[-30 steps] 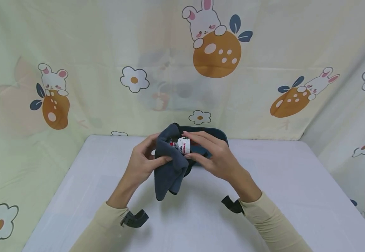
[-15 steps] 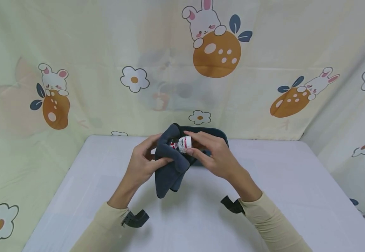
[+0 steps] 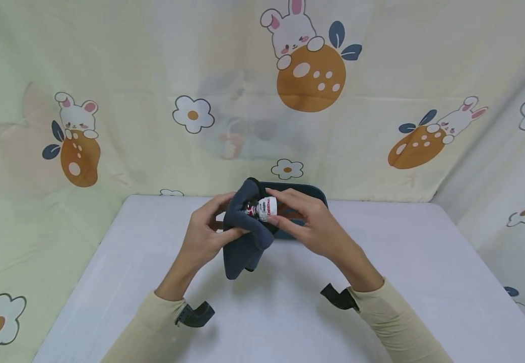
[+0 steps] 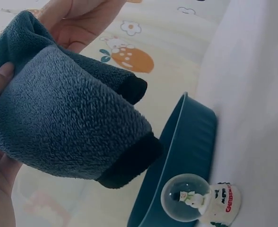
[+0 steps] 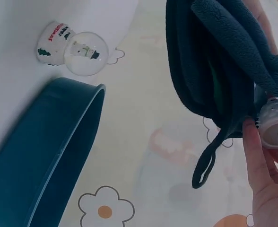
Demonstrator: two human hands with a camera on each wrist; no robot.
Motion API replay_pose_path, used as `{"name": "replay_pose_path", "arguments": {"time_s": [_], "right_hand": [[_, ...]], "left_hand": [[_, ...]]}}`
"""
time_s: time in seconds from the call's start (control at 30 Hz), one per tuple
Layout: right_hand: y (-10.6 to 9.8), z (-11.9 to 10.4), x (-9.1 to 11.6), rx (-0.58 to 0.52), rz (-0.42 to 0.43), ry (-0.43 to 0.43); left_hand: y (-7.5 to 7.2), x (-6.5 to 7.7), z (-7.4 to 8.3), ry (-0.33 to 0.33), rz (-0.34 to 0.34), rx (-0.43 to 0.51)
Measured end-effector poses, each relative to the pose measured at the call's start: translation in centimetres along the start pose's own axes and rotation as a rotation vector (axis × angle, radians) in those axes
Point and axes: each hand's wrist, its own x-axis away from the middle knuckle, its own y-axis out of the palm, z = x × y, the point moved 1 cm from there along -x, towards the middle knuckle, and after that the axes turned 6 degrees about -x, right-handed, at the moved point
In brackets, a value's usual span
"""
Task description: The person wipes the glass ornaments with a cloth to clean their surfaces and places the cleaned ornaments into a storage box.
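Note:
A dark blue towel point(image 3: 243, 247) is wrapped around the glass end of a snow globe point(image 3: 268, 207), whose white lettered base sticks out to the right. My left hand point(image 3: 205, 227) grips the towel around the glass, thumb in front and fingers behind. With thumb and fingers, my right hand point(image 3: 312, 219) holds the base from the right side. Both are raised above the table. Seen from the right wrist, the underside of the base point(image 5: 277, 132) faces the camera, and a hanging loop dangles from the towel point(image 5: 214, 71).
A blue-green basin point(image 3: 310, 191) stands at the back of the white table point(image 3: 380, 262), behind the hands. Beside it, a second snow globe point(image 4: 188, 198) with a snowman inside shows in both wrist views. A patterned curtain point(image 3: 153, 60) hangs behind the table.
The right fingers have shifted around the base, and its lettering has turned. The globe sits slightly further right. The towel's hanging corner has risen a little; the left hand has barely moved.

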Motion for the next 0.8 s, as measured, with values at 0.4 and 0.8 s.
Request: {"name": "replay_pose_path", "arguments": {"time_s": [0.4, 0.8], "right_hand": [[0.1, 0.3, -0.2, 0.098, 0.063, -0.184], [0.0, 0.2, -0.3, 0.203, 0.090, -0.262]], "left_hand": [[0.0, 0.2, -2.4, -0.001, 0.002, 0.078], [-0.1, -0.1, 0.3, -0.104, -0.011, 0.106]]}}
